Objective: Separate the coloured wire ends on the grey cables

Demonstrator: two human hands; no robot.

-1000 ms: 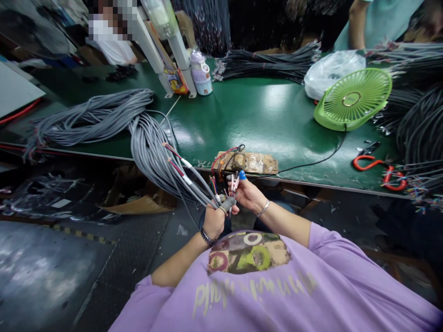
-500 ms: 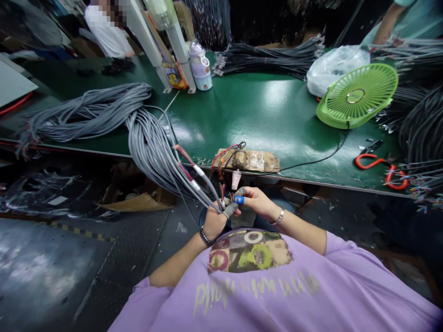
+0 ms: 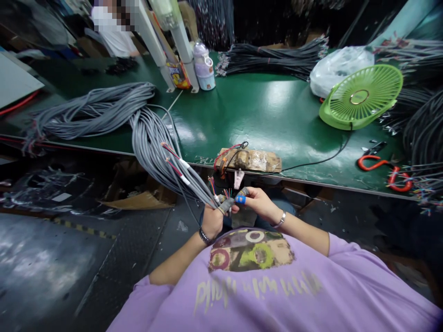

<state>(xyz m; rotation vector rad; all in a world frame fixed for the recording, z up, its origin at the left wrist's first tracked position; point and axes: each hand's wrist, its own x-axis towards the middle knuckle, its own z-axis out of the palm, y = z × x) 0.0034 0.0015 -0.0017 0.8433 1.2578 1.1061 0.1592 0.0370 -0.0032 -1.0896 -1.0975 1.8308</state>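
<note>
My left hand (image 3: 212, 221) is closed around several grey cables (image 3: 199, 184) just below the bench's front edge. Its thumb wears a grey finger cover. Stripped ends with thin coloured wires (image 3: 227, 193) fan up beside that thumb, and another set of coloured wires (image 3: 212, 184) stands a little to the left. Two cables with white labels lean up and left, showing red wire ends. My right hand (image 3: 259, 203) is closed in a pinch against the left fingertips, close to the fanned wires. Blue tape wraps one of its digits. What lies between its fingertips is hidden.
A large grey cable bundle (image 3: 93, 110) lies on the green bench (image 3: 256, 110). At the front edge sits a taped wooden block (image 3: 261, 161) with a pink clip (image 3: 238, 179). A green fan (image 3: 363, 97), orange-handled tool (image 3: 375, 163), bottle (image 3: 204, 69) and black cables stand around. Another person is behind.
The labelled cables and coloured wire ends have swung left with my left hand. The wires by the thumb now stand fanned out. My right hand stays pinched in nearly the same place.
</note>
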